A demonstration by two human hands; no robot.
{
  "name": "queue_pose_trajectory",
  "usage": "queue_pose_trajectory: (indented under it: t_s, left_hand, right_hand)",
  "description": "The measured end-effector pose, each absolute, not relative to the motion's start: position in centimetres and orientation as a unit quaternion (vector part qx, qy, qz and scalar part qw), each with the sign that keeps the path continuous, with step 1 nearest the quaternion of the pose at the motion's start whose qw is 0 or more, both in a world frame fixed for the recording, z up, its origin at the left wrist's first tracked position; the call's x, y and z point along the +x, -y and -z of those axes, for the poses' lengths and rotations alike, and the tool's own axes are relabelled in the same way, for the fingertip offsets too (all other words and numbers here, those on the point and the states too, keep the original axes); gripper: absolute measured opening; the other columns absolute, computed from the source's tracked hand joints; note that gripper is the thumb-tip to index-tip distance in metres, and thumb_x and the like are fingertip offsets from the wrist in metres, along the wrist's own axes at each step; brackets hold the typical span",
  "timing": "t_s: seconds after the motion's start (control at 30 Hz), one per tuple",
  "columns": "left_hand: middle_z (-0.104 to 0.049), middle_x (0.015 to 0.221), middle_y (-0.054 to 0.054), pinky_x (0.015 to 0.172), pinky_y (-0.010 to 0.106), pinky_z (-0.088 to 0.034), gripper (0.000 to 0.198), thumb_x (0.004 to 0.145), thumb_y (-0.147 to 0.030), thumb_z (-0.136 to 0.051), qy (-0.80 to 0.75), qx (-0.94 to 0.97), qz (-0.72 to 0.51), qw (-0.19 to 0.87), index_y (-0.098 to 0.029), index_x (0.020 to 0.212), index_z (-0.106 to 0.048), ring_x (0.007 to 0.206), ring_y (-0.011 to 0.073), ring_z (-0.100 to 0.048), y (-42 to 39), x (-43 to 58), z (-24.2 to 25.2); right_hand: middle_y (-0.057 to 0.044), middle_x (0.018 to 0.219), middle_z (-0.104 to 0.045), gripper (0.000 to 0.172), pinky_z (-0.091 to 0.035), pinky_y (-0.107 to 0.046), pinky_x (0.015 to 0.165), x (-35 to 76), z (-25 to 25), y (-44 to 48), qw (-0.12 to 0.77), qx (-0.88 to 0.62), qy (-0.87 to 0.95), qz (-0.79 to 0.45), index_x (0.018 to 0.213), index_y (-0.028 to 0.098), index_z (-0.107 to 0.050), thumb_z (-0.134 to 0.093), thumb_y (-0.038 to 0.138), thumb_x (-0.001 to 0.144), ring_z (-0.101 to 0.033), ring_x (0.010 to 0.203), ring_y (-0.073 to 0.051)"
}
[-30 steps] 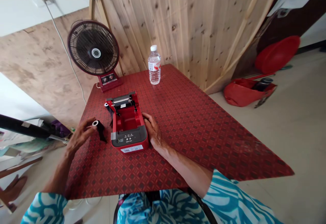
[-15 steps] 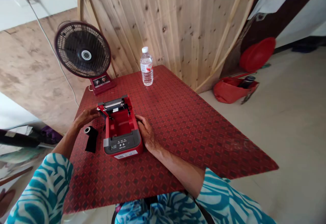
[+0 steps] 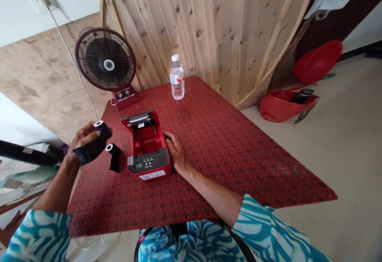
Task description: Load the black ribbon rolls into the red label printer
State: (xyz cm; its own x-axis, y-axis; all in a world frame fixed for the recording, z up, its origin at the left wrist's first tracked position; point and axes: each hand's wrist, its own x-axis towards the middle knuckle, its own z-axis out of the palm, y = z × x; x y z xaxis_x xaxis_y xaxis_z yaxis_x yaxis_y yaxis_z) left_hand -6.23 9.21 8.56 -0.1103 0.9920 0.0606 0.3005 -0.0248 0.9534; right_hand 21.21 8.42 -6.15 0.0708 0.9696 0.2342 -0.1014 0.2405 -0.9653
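Note:
A red and dark grey printer [image 3: 151,162] stands on the red patterned table [image 3: 227,154], its lid raised and its inner bay bare. My left hand [image 3: 82,139] is closed on a black roll [image 3: 103,131] with a white core, held over the table left of the printer, and a loose black strip hangs from it. A second black roll [image 3: 115,158] lies on the table between that hand and the printer. Against the printer's right side rests my right hand [image 3: 176,150], fingers bent round its edge and thumb side up.
At the table's back left stands a dark red fan [image 3: 125,97], its cord running up the wall. A water bottle [image 3: 178,80] is upright near the back edge. Beyond the table on the right, a red bag [image 3: 276,106] and a red basin [image 3: 318,62] are on the floor side.
My left hand has come away from the printer's left side and moved left, now lifting a black roll. The camera view has shifted slightly. My right hand stays at the printer.

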Motion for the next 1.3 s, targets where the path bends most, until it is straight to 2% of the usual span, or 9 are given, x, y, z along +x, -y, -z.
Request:
queue_pose_trajectory:
  t_s: [0.17, 0.27, 0.43, 0.53, 0.7, 0.87, 0.97, 1.1, 1.3]
  left_hand:
    - [-0.074, 0.083, 0.007, 0.073, 0.039, -0.055, 0.038, 0.053, -0.041, -0.085, -0.572, 0.667, -0.346, 0.329, -0.023, 0.084, -0.074, 0.076, 0.0266, -0.067, -6.5, -1.2, -9.6]
    - [-0.076, 0.096, 0.005, 0.083, 0.037, -0.053, 0.033, 0.067, -0.045, -0.075, -0.537, 0.786, -0.229, 0.203, -0.025, 0.094, -0.074, 0.086, 0.0257, -0.068, -6.5, 1.9, -9.3]
    - [-0.074, 0.11, 0.005, 0.084, 0.034, -0.052, 0.029, 0.083, -0.036, -0.06, -0.529, 0.847, -0.022, 0.044, -0.025, 0.108, -0.07, 0.097, 0.0258, -0.069, -7.3, 4.5, -9.4]
    - [-0.072, 0.114, 0.005, 0.087, 0.033, -0.051, 0.033, 0.081, -0.018, -0.057, -0.499, 0.863, 0.066, 0.031, -0.027, 0.111, -0.068, 0.106, 0.0261, -0.067, -8.3, 5.5, -9.3]
    - [-0.076, 0.1, 0.008, 0.078, 0.031, -0.05, 0.033, 0.075, -0.005, -0.053, -0.475, 0.865, 0.144, 0.064, -0.022, 0.097, -0.072, 0.096, 0.0265, -0.07, -10.7, 6.7, -8.3]
    - [-0.076, 0.099, 0.007, 0.078, 0.03, -0.05, 0.03, 0.077, -0.011, -0.054, -0.457, 0.875, 0.086, 0.132, -0.022, 0.098, -0.072, 0.094, 0.0255, -0.07, -11.4, 5.6, -7.9]
    - [-0.075, 0.107, 0.007, 0.082, 0.031, -0.052, 0.029, 0.085, -0.031, -0.054, -0.49, 0.853, -0.038, 0.177, -0.022, 0.106, -0.072, 0.098, 0.0254, -0.069, -10.5, 4.0, -8.2]
    - [-0.075, 0.102, 0.007, 0.083, 0.03, -0.053, 0.044, 0.091, -0.052, -0.047, -0.52, 0.8, -0.163, 0.248, -0.019, 0.106, -0.073, 0.094, 0.0231, -0.069, -8.0, 2.2, -8.6]
    - [-0.076, 0.087, 0.003, 0.061, 0.026, -0.052, 0.04, 0.083, -0.052, -0.061, -0.543, 0.79, -0.187, 0.217, -0.02, 0.105, -0.072, 0.069, 0.0186, -0.069, -4.8, 1.9, -6.9]
  right_hand:
    - [-0.006, 0.122, -0.062, 0.036, -0.04, -0.042, 0.105, 21.3, 6.0, -8.3, 0.592, -0.415, 0.525, -0.448, 0.117, 0.025, -0.06, -0.04, 0.038, 0.09, -0.055, 0.117, -0.022]
    - [-0.006, 0.121, -0.062, 0.035, -0.039, -0.042, 0.106, 21.3, 5.9, -8.3, 0.589, -0.419, 0.534, -0.439, 0.117, 0.025, -0.06, -0.04, 0.035, 0.09, -0.054, 0.117, -0.021]
    - [-0.007, 0.12, -0.062, 0.035, -0.039, -0.04, 0.106, 21.3, 6.0, -8.4, 0.588, -0.417, 0.541, -0.433, 0.117, 0.024, -0.059, -0.039, 0.032, 0.09, -0.054, 0.117, -0.02]
    - [-0.006, 0.119, -0.062, 0.034, -0.04, -0.039, 0.106, 21.3, 5.9, -8.4, 0.588, -0.417, 0.54, -0.434, 0.117, 0.024, -0.06, -0.039, 0.031, 0.09, -0.055, 0.116, -0.02]
    - [-0.005, 0.12, -0.062, 0.034, -0.04, -0.038, 0.106, 21.4, 5.7, -8.3, 0.594, -0.414, 0.533, -0.437, 0.117, 0.025, -0.06, -0.039, 0.03, 0.09, -0.055, 0.117, -0.019]
    - [-0.006, 0.12, -0.063, 0.034, -0.04, -0.039, 0.106, 21.3, 5.7, -8.4, 0.593, -0.416, 0.538, -0.432, 0.117, 0.024, -0.061, -0.04, 0.029, 0.09, -0.055, 0.117, -0.019]
    - [-0.006, 0.119, -0.063, 0.035, -0.041, -0.039, 0.105, 21.3, 5.8, -8.4, 0.594, -0.415, 0.536, -0.433, 0.117, 0.023, -0.061, -0.04, 0.03, 0.09, -0.055, 0.116, -0.02]
    - [-0.005, 0.119, -0.064, 0.035, -0.041, -0.039, 0.105, 21.2, 6.1, -8.6, 0.596, -0.412, 0.535, -0.434, 0.117, 0.024, -0.061, -0.041, 0.03, 0.09, -0.056, 0.115, -0.02]
    - [-0.004, 0.12, -0.064, 0.033, -0.041, -0.039, 0.105, 21.2, 6.6, -8.7, 0.603, -0.409, 0.534, -0.43, 0.116, 0.026, -0.061, -0.041, 0.031, 0.09, -0.056, 0.115, -0.019]
